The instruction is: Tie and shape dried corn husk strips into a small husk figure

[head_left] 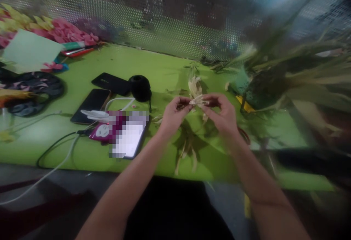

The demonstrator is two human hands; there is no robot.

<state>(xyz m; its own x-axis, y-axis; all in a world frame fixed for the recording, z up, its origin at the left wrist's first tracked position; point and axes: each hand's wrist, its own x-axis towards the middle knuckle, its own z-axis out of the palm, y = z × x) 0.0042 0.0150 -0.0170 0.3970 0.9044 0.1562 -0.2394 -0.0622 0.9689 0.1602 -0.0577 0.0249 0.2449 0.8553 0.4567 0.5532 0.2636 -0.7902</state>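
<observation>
green worktop [123, 59] is backed by a perforated screen [164, 20], and loose dry strips [179, 157] are strewn on the near side. the pale dry bundle [195, 86] seems only partly gathered, its ends left splayed; how much remains cannot be told. it is pinched narrowly between the left hand [173, 116] and right hand [224, 115], its fanned end beyond the grip.

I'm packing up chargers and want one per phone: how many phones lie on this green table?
3: a black phone just left of the black spool, a dark-screened phone nearer the person, and a lit phone beside the magenta device. Clutter may hide more.
</observation>
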